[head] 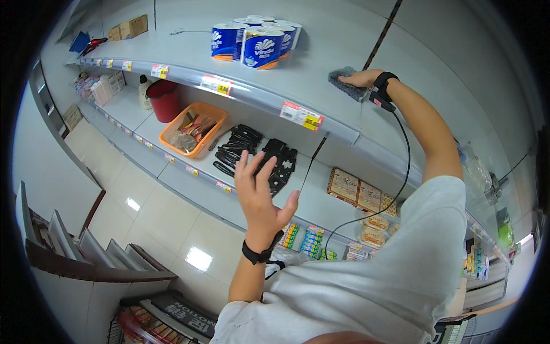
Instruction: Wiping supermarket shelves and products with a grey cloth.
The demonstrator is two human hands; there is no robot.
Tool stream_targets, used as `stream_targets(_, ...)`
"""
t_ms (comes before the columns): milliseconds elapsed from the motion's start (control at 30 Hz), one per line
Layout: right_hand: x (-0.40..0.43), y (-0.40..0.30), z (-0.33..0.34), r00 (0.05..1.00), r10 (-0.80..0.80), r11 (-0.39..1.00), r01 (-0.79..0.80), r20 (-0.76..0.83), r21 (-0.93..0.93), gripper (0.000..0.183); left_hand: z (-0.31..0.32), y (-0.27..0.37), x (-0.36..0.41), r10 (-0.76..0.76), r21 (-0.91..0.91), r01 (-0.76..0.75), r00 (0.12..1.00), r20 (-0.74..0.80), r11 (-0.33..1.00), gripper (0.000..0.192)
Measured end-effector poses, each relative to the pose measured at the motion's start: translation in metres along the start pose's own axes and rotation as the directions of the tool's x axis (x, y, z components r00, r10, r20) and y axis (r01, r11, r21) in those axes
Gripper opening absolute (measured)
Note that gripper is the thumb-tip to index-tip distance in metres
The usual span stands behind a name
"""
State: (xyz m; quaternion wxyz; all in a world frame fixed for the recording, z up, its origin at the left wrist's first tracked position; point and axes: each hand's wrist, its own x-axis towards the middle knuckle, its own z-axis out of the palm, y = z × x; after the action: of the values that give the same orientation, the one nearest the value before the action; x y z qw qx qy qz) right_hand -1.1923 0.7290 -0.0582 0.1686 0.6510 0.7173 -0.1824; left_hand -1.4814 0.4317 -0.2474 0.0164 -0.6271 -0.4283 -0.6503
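My right hand (363,78) grips a grey fluffy cleaning cloth (347,82) and presses it on the upper shelf (318,81), right of several toilet paper rolls (262,47) in blue wrappers. Around that wrist is a black strap with a small device and a cable. Raised in front of the lower shelf, my left hand (264,198) has its fingers spread and holds nothing; a black strap circles its wrist too. Beyond its fingertips lie several black packaged items (240,144) and black plates or cards (279,161) on the lower shelf.
An orange plastic basket (221,114) with mixed items, a red bin (164,101) and a white bottle (145,92) stand on the lower shelf. Boxed goods (343,185) lie right of them. Price tags line the shelf edges. Small cardboard boxes (134,28) sit at the upper left.
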Motion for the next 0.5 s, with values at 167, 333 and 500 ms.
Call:
stream_targets(167,0.041,-0.003,-0.022,0.993,0.009,0.973,-0.035,-0.114,-0.228,0.111,-0.044,-0.034,0.008,-0.029,0.082,0.032,0.999,-0.04,0.996,0.056)
stream_targets(333,0.082,-0.016,-0.04,0.989,-0.021,0.975,-0.013,-0.149,-0.224,0.113,-0.066,-0.07,0.024,-0.052,0.156,0.062,0.997,-0.062,0.986,0.056)
stream_targets(500,0.11,-0.031,-0.046,0.978,-0.065,0.997,0.054,-0.199,-0.061,0.103,-0.066,-0.11,0.047,-0.04,0.151,0.041,0.999,-0.013,0.988,0.056)
